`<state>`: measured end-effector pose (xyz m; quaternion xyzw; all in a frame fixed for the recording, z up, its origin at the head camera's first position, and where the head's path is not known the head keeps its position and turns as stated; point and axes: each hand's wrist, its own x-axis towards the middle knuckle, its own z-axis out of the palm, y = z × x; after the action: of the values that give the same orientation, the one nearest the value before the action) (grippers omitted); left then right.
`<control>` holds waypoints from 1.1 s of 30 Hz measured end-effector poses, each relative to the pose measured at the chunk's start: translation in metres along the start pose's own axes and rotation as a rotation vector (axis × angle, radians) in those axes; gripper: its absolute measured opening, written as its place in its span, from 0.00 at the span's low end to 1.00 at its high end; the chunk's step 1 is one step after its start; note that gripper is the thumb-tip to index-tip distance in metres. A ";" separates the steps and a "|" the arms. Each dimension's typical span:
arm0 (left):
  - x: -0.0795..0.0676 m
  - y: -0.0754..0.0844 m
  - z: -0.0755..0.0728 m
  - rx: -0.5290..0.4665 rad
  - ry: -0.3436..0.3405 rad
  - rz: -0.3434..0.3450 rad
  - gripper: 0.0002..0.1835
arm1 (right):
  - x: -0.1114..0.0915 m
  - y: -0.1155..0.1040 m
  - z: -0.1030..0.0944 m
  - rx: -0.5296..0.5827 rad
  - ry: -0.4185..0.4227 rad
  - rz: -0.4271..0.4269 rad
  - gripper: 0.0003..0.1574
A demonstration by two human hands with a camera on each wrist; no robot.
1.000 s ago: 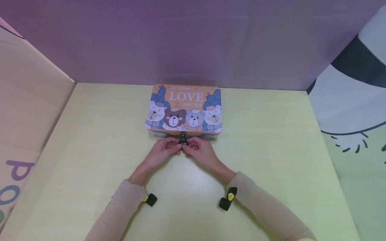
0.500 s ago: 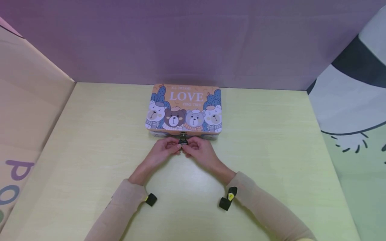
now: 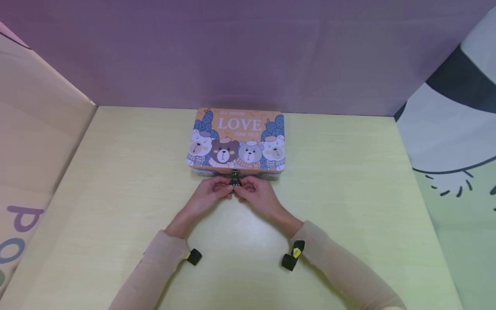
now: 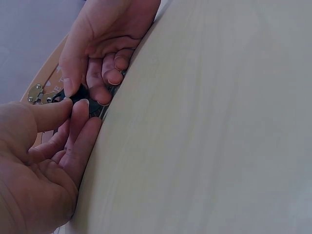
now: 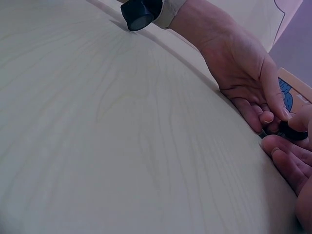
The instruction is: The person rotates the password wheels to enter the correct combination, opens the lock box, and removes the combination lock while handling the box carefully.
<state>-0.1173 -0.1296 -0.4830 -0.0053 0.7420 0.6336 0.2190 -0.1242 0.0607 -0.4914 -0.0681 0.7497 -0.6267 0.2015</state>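
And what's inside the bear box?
I can't tell: the box is closed, so its lid hides the inside. Only the outside shows: painted bears and LOVE on top, and a small black lock in front, held by the left hand and right hand.

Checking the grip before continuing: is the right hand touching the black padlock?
Touching. The left wrist view shows the right hand with its thumb tip against the black padlock.

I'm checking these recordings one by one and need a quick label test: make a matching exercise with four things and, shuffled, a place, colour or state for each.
1. padlock
2. box
3. table
4. back wall

A. purple
B. pinched by left hand and right hand
C. pale, beneath the box
D. closed, printed with LOVE

Pairs: 1-B; 2-D; 3-C; 4-A
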 end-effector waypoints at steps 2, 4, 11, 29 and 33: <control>0.000 0.000 0.000 -0.002 0.000 -0.001 0.15 | 0.000 0.000 0.000 -0.001 0.000 0.001 0.10; 0.000 0.000 0.000 -0.002 0.001 -0.002 0.15 | 0.001 0.001 0.000 -0.005 0.001 0.003 0.10; 0.000 0.000 0.000 -0.004 0.002 -0.004 0.14 | 0.002 0.003 0.000 -0.013 0.002 0.012 0.11; -0.001 0.001 0.000 0.007 0.008 -0.011 0.15 | 0.002 0.003 -0.001 -0.028 -0.008 -0.017 0.14; -0.001 0.002 0.001 0.003 0.012 -0.017 0.15 | 0.001 0.003 -0.001 -0.030 -0.003 -0.026 0.15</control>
<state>-0.1165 -0.1286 -0.4803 -0.0151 0.7441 0.6306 0.2200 -0.1250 0.0616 -0.4943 -0.0820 0.7578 -0.6178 0.1932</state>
